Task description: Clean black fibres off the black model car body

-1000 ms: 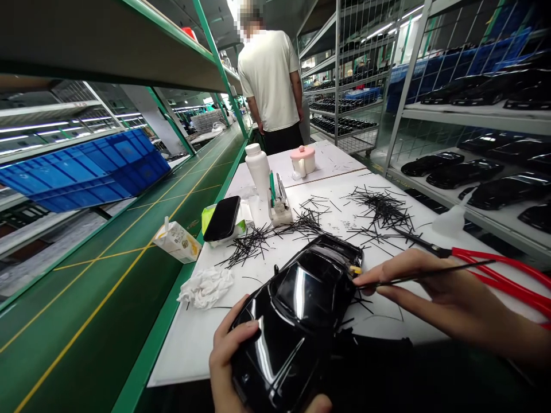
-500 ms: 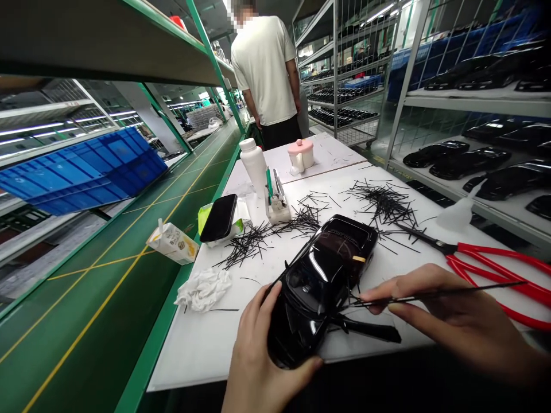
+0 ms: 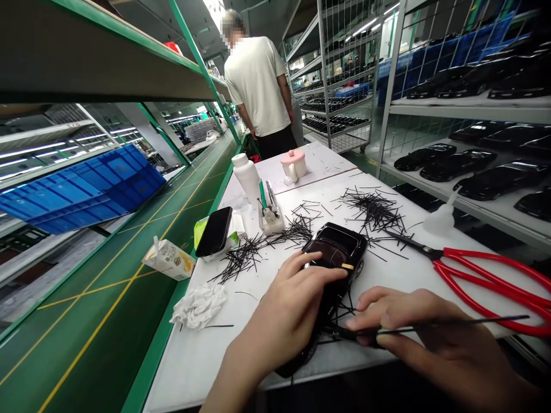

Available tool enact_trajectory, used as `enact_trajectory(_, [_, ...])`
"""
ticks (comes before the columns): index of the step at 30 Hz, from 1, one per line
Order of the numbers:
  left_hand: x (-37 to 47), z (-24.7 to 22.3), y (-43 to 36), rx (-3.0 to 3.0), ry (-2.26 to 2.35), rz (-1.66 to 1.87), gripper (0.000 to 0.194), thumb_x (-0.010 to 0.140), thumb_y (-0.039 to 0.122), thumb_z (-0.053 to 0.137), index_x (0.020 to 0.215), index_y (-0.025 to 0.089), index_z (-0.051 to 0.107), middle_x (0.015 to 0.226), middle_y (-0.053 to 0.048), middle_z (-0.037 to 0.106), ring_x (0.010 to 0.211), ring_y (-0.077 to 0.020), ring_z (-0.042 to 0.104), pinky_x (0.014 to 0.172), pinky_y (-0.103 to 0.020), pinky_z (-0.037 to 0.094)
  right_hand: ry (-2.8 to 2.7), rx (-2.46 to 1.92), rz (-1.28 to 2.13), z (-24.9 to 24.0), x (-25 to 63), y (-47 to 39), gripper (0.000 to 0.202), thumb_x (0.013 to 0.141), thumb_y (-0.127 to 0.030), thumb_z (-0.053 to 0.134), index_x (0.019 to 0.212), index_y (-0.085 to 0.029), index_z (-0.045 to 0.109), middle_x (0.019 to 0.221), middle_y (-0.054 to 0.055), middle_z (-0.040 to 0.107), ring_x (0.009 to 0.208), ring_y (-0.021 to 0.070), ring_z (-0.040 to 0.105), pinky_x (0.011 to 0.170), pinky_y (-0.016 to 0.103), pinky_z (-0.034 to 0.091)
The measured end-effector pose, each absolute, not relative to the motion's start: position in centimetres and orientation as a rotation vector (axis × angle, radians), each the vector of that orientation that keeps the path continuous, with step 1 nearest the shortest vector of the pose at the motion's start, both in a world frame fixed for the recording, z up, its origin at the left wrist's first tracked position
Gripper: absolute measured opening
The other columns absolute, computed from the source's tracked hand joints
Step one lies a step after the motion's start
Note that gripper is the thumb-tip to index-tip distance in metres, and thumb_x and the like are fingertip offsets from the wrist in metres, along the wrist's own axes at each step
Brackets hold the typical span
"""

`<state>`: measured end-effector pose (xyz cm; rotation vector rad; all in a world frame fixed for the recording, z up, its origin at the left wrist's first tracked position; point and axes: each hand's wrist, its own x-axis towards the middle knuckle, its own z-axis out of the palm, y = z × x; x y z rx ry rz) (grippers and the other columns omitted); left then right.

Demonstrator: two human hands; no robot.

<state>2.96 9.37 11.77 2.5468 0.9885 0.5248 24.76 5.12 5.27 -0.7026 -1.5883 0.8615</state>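
Observation:
A glossy black model car (image 3: 338, 238) sits on the white tabletop, a small yellowish piece on its rear. My left hand (image 3: 286, 304) lies across the roof and side, fingers bent over the car and holding it, so much of the body is hidden. Close to the car's side, my right hand (image 3: 413, 327) pinches a thin dark stick-like tool (image 3: 486, 320); its tip is hidden by the fingers. A black part at the car's side (image 3: 340, 331) is partly covered by the right fingers. Red-handled scissors (image 3: 482, 269) lie beyond the right hand.
Piles of thin black strips (image 3: 374, 207) are spread over the table. Around them stand a phone (image 3: 214, 230), tool holder (image 3: 271, 221), white bottle (image 3: 246, 175), pink-lidded cup (image 3: 294, 166), drink carton (image 3: 170, 259), crumpled tissue (image 3: 200, 305) and squeeze bottle (image 3: 439, 219). A person (image 3: 260, 86) stands behind.
My left hand has shifted from the car's front end up over its roof. My right hand has moved slightly lower in view, still with the thin tool. The view has shifted a little.

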Motion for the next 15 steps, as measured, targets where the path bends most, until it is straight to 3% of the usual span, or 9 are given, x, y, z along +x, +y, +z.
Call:
enact_trajectory(4, [4.4,12.6,11.0,2.654,0.862,0.325,0.036,0.096,0.008,0.041,0.124,0.023,0.058,0.126,-0.004,0.067,0.131,-0.0203,0.050,0.118,-0.046,0.033,-1.611,-0.713,0.864,5.2,25.3,4.8,0.031,0.085,-0.018,0.070,0.109,-0.036,0.067,0.096,-0.003,0.079,0.103,0.0194,0.071,0.094,0.028,0.057])
enact_trajectory(10, [3.9,12.6,11.5,2.580,0.838,0.393,0.021,0.094,0.012,0.051,0.108,0.023,0.064,0.116,-0.002,0.071,0.119,-0.0192,0.058,0.108,-0.038,0.043,-1.516,-0.727,0.909,5.8,26.7,4.7,0.026,0.087,-0.022,0.070,0.107,-0.038,0.065,0.090,-0.004,0.079,0.095,0.0202,0.073,0.087,0.030,0.061])
enact_trajectory(15, [3.8,13.3,11.8,2.470,0.836,0.391,0.047,0.080,-0.001,0.053,0.121,0.021,0.058,0.117,-0.003,0.068,0.122,-0.0184,0.054,0.106,-0.035,0.045,-1.563,-0.715,0.927,4.6,27.2,4.5,0.018,0.089,-0.025,0.066,0.105,-0.032,0.064,0.092,0.002,0.079,0.076,0.0224,0.073,0.086,0.044,0.060])
